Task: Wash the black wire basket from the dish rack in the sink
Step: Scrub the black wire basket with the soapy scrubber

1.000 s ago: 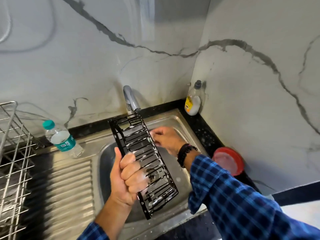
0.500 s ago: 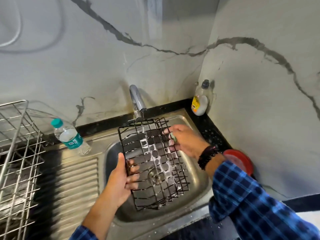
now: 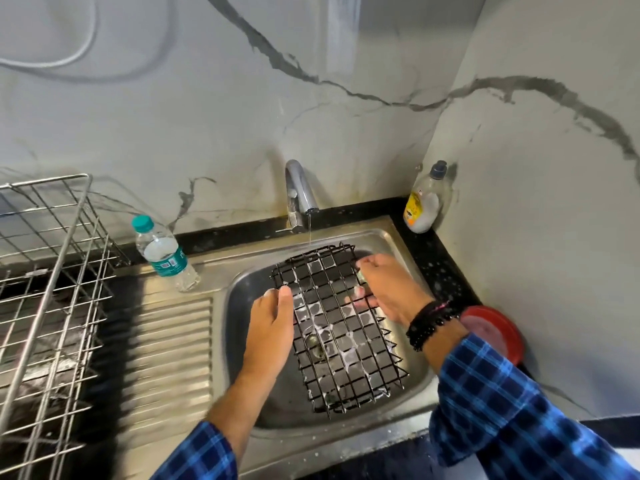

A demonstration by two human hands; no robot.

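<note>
Soapy basket (image 3: 341,344) flat in sink (image 3: 235,327); my left hand (image 3: 270,327) straight-fingered against its left rim, right hand (image 3: 389,292) curled round the right rim.

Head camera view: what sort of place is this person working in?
Most likely a home kitchen: a steel sink with a ribbed drainboard and tap, a wire dish rack beside it, and a dish soap bottle against the marble-look wall.

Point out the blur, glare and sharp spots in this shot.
Head view: the dish rack at left is smeared by motion blur; head view: the basket in the sink is sharp; head view: glare streaks the tap.
</note>
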